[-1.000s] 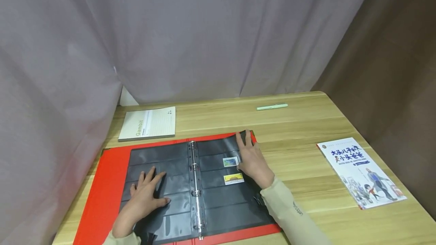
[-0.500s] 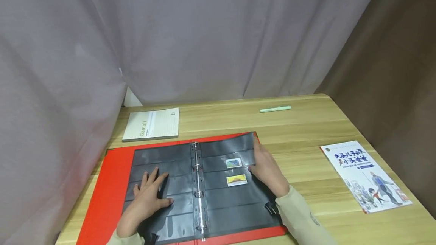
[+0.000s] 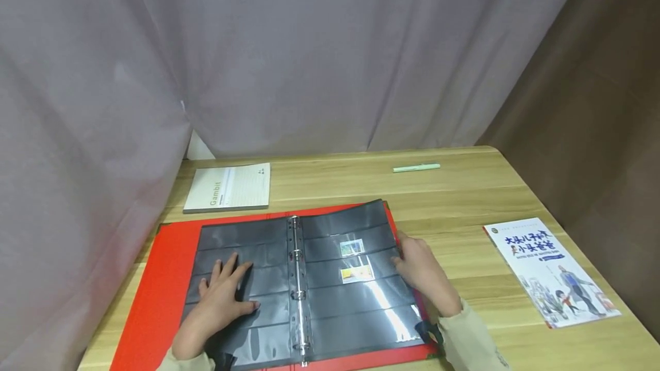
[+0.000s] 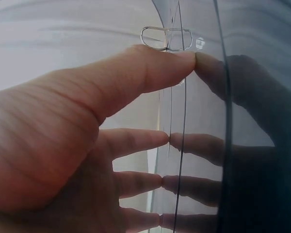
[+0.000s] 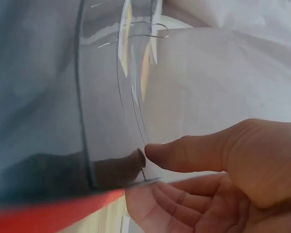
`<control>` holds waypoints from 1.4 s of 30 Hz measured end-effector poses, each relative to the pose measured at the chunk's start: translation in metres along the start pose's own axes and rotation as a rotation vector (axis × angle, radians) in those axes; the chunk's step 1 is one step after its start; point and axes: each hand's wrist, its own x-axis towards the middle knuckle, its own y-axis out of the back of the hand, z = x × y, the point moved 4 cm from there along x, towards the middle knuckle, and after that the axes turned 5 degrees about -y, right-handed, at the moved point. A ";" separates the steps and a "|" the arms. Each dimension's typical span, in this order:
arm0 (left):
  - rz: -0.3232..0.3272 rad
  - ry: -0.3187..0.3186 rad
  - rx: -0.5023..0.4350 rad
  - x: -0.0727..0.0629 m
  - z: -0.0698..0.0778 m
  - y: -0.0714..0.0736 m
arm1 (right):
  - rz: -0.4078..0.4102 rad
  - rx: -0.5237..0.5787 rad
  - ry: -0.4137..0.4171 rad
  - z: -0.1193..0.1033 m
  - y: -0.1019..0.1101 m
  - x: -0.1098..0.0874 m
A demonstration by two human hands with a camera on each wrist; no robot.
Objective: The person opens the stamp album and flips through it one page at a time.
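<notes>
A red stamp album [image 3: 160, 279] lies spread on the table, with black pocket pages on both sides of a metal ring spine [image 3: 298, 293]. My left hand [image 3: 219, 305] rests on the left page [image 3: 268, 276], fingers spread and fingertips on the plastic, mirrored in its gloss in the left wrist view. At the outer edge of the right page [image 3: 350, 319], my right hand [image 3: 425, 268] pinches the sheet. In the right wrist view, the thumb [image 5: 184, 154] lies on top and the curled fingers [image 5: 179, 206] are underneath. Two stamps, one blue-green [image 3: 352, 247] and one yellow [image 3: 357, 273], sit in right-page pockets.
A notebook [image 3: 228, 188] marked Gambit lies behind the album at the left. Near the back edge is a pale green pen [image 3: 416, 168]. A white picture book [image 3: 552, 271] lies at the right. Grey curtains [image 3: 330, 56] hang behind the wooden table [image 3: 464, 199].
My right hand has slid from the right page's top corner down its outer edge, now with fingers beneath it. A bright glare has appeared on that page. My left hand stays put.
</notes>
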 end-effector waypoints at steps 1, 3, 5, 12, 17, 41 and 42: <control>-0.001 0.002 0.001 0.000 0.000 0.000 | -0.024 0.007 -0.005 0.001 0.001 -0.001; -0.004 0.005 -0.002 0.000 0.000 -0.001 | -0.078 0.007 0.006 0.004 0.004 -0.003; -0.006 0.011 -0.005 0.000 0.001 -0.001 | -0.137 0.013 0.035 0.005 0.006 -0.005; -0.009 0.023 0.000 0.002 0.001 -0.001 | -0.268 0.128 0.093 0.010 0.014 -0.008; -0.009 0.036 -0.006 0.003 0.001 -0.002 | -0.278 0.133 0.095 0.011 0.017 -0.006; -0.010 0.048 -0.013 0.002 0.002 0.000 | -0.320 0.293 0.142 -0.023 0.050 -0.014; -0.009 0.045 -0.015 0.002 0.002 0.000 | -0.317 0.289 0.146 -0.024 0.051 -0.014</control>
